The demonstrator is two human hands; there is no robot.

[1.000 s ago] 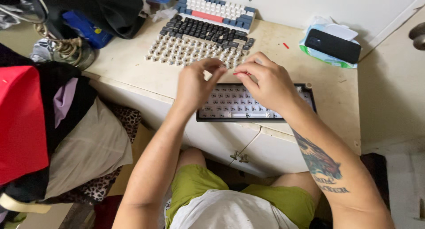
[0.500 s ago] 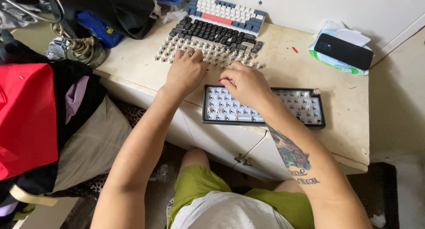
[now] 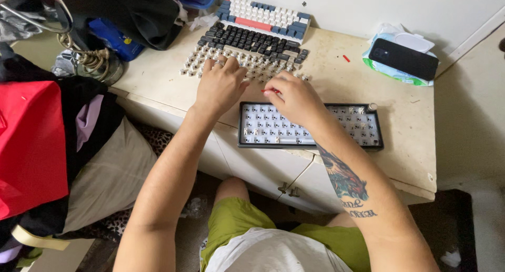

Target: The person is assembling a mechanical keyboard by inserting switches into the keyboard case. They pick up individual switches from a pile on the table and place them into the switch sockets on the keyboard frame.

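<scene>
Switches [image 3: 236, 64] at 12 o'clock under my left hand [image 3: 221, 85]; right hand [image 3: 292, 96] pinches red tool [image 3: 269, 91]; keyboard [image 3: 310, 126] mostly empty, few seated.

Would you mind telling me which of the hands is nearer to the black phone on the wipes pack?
The right hand. It sits over the bare keyboard frame, left of the black phone; the left hand is farther left, on the loose switches.

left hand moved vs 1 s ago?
Yes. The left hand went from over the black keyboard frame up the desk, away from the person, onto the loose switches beside the black keycaps.
</scene>
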